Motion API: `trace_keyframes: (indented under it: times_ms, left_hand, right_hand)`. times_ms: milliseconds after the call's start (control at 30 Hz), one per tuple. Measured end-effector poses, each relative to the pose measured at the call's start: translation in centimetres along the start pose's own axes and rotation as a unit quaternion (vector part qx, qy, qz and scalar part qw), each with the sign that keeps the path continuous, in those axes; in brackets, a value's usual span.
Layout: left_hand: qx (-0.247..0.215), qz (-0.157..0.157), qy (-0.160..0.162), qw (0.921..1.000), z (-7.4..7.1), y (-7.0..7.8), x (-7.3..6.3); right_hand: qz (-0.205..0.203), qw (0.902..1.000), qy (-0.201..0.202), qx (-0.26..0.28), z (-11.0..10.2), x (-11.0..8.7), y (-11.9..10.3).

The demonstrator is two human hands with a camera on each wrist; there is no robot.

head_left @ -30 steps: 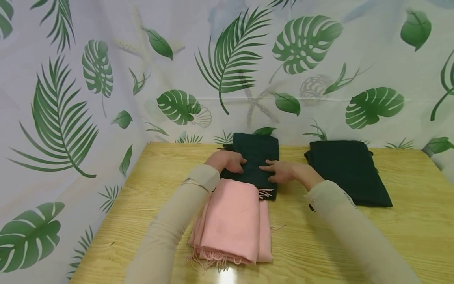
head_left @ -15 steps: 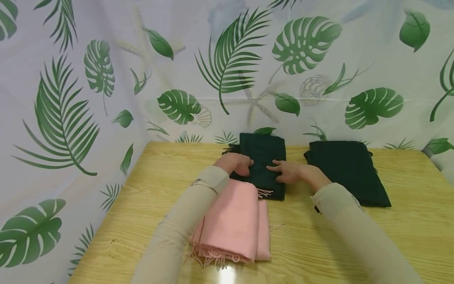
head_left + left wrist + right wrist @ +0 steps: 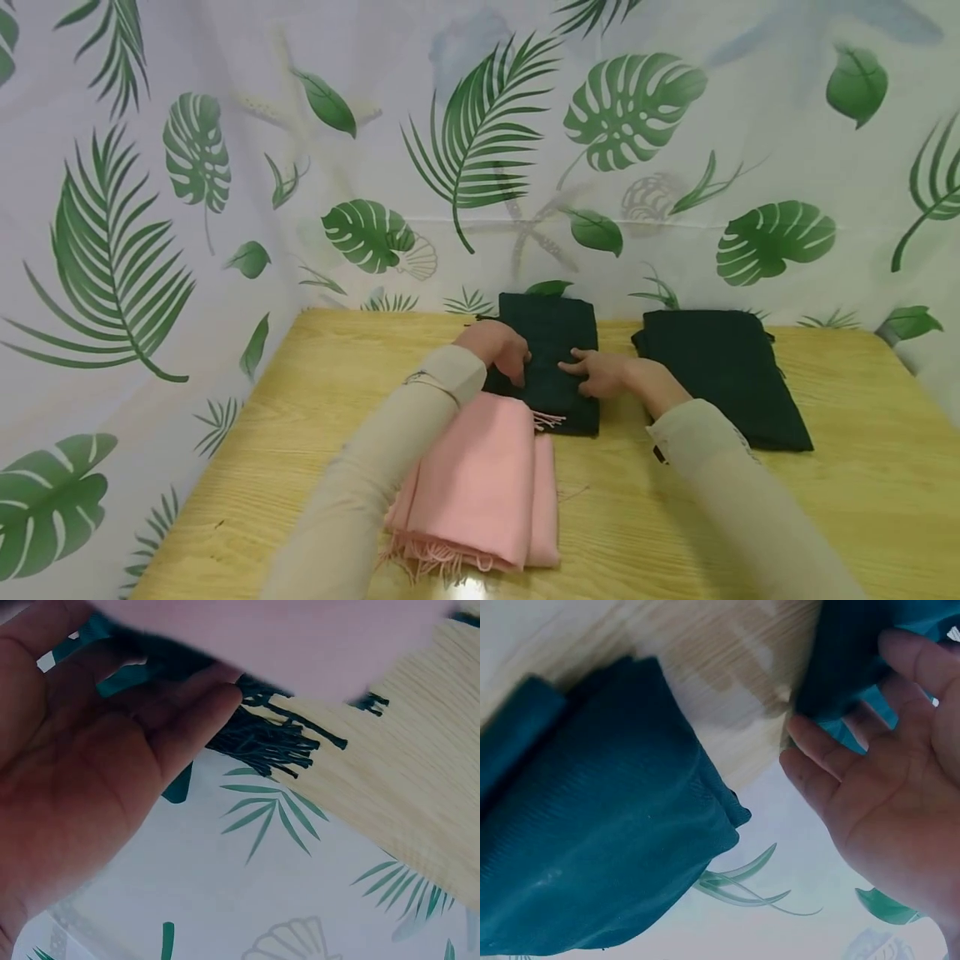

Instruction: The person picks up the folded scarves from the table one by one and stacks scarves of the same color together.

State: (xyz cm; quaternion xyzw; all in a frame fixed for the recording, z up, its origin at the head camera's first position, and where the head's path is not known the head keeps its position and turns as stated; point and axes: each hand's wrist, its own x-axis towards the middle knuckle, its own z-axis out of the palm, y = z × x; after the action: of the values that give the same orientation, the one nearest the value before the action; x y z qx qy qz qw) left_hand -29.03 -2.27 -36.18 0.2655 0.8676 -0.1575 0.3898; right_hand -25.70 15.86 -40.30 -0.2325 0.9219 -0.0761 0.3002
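A folded dark green scarf [image 3: 551, 329] lies at the back middle of the table, its dark fringe [image 3: 274, 742] sticking out on the left side. My left hand [image 3: 498, 348] rests on its left part, fingers bent slightly downward. On its right side lies my right hand [image 3: 603, 372], fingers fairly straight and touching the cloth. In the right wrist view some fingertips [image 3: 808, 742] sit at the scarf's side edge. A folded pink scarf [image 3: 476, 483] with a fringed near end lies in front, overlapping the green one's near left corner.
A second folded dark green cloth [image 3: 716, 375] lies on the right side of the wooden table [image 3: 847, 500]. Behind the table and on its left hangs a white sheet [image 3: 360, 133] printed with green leaves.
The middle green scarf and both hands have shifted a little to the right relative to the pink scarf. Since half a second ago, the hands have barely moved; the head view has tilted slightly.
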Motion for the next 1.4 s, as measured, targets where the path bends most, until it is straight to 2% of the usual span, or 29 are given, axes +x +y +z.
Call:
trace_keyframes:
  times_ms: [133, 333, 433, 733, 900, 1133, 1400]
  left_hand:
    - [0.016, -0.004, -0.003, 0.9999, -0.4, 1.0, 0.0]
    - [0.014, -0.037, 0.002, 0.9992, -0.6, 2.3, 0.0]
    - [0.018, -0.036, 0.005, 0.9992, -0.6, 2.9, 0.1]
    - [0.031, -0.042, 0.036, 0.9980, -0.2, 5.5, 1.0]
    - [0.027, -0.047, 0.077, 0.9955, 0.6, 6.8, 1.1]
    - [0.034, -0.027, 0.128, 0.9908, 1.2, 7.2, 1.4]
    - [0.006, -0.009, 0.138, 0.9904, 1.2, 6.7, 2.1]
  right_hand:
    - [0.015, 0.9998, 0.000, 0.012, 0.0, -0.3, 0.2]
    - [0.017, 0.9996, 0.009, 0.021, 0.2, -0.6, 0.6]
    - [0.018, 0.9994, 0.012, 0.025, 0.6, -0.8, 1.1]
    - [0.017, 0.9990, 0.026, 0.032, 1.0, -2.3, 2.2]
    - [0.021, 0.9985, 0.031, 0.041, 1.2, -3.0, 2.7]
    - [0.030, 0.9970, 0.034, 0.062, 1.4, -3.3, 3.5]
    - [0.021, 0.9969, 0.042, 0.063, 1.4, -3.5, 3.6]
